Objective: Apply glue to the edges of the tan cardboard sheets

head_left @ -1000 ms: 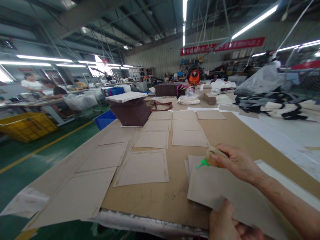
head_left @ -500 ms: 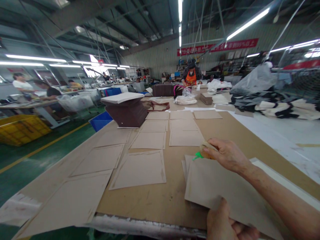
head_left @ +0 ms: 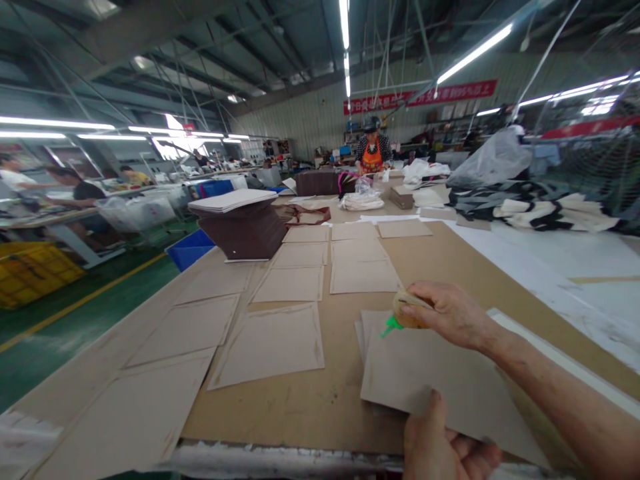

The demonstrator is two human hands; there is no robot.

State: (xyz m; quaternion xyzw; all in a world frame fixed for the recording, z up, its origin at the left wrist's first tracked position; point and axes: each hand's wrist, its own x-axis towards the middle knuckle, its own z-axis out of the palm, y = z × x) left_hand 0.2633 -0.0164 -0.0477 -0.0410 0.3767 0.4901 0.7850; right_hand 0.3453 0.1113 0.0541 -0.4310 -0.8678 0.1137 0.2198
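Note:
My right hand is closed around a glue bottle with a green nozzle. The nozzle points down and left, close over the far left corner of the top grey-beige board sheet; whether it touches cannot be made out. Beneath that sheet, the edges of others stick out on the left. My left hand grips the near edge of the top sheet, thumb on its face and fingers below. Left of the hands lie several separate sheets in rows, such as one with brownish streaks along its edges.
A tall stack of dark brown pieces topped with pale sheets stands at the table's left edge, beside a blue bin. Black and white fabric is heaped at the right. A person in an orange apron is across the table.
The glue bottle has tipped, its green nozzle now pointing more steeply down over the sheet's corner. My left hand keeps its hold on the sheet. The whole view has shifted slightly.

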